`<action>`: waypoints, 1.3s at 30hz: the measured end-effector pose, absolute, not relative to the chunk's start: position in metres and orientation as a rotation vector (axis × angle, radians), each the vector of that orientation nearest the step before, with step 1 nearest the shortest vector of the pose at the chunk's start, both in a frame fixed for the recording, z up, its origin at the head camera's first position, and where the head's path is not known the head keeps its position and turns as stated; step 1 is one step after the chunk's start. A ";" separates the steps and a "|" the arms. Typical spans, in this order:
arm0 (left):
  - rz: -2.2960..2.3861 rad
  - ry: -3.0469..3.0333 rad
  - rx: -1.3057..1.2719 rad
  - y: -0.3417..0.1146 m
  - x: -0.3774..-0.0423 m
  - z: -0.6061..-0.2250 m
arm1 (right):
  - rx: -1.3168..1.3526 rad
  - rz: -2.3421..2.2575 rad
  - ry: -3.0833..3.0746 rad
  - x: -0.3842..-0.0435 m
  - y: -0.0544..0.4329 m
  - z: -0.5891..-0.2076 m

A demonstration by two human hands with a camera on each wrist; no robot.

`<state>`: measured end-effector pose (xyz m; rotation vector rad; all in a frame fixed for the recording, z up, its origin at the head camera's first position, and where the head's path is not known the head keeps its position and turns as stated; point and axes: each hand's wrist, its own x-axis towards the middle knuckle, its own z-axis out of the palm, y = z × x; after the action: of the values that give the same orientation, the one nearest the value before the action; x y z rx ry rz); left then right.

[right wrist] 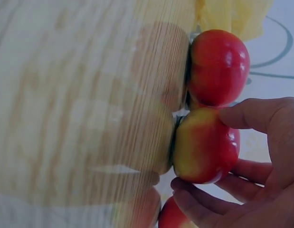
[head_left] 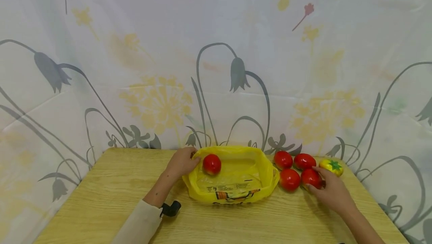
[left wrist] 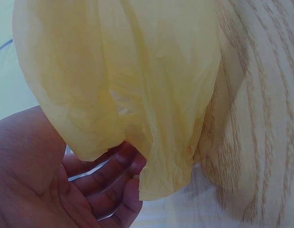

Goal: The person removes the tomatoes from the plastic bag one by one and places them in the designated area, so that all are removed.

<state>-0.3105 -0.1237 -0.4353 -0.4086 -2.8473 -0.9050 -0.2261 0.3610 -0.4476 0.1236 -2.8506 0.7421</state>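
A yellow plastic bag (head_left: 264,165) stands with its mouth spread wide on the table, one red apple (head_left: 212,164) inside at the left. My left hand (head_left: 180,163) grips the bag's left rim; the left wrist view shows its fingers (left wrist: 111,190) curled behind the yellow plastic. To the right of the bag, my right hand (head_left: 332,191) holds a red and yellow apple (right wrist: 208,147) between thumb and fingers, at table level. Beside it are a front apple (head_left: 290,180) and two back apples, one left (head_left: 282,160) and one right (head_left: 305,161).
A yellow fruit with a green star-shaped top (head_left: 331,166) lies behind the right hand. The wooden table (head_left: 216,223) ends at a flower-patterned curtain (head_left: 216,116) at the back. A black device (head_left: 171,208) sits at the left wrist.
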 end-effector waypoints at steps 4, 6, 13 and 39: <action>-0.895 -2.856 -0.402 -0.125 -0.310 -0.436 | 0.121 0.722 -2.855 -0.225 0.361 -0.450; -0.903 -2.852 -0.402 -0.125 -0.309 -0.435 | 0.122 0.723 -2.852 -0.225 0.361 -0.450; -0.916 -2.857 -0.426 -0.126 -0.310 -0.435 | 0.105 0.723 -2.865 -0.225 0.362 -0.450; -0.910 -2.857 -0.402 -0.124 -0.310 -0.433 | 0.217 0.657 -2.684 -0.217 0.349 -0.435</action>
<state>-0.3101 -0.1238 -0.4332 -0.4016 -2.8570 -0.9105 -0.2174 0.3489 -0.4352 0.2169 -2.6841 0.6570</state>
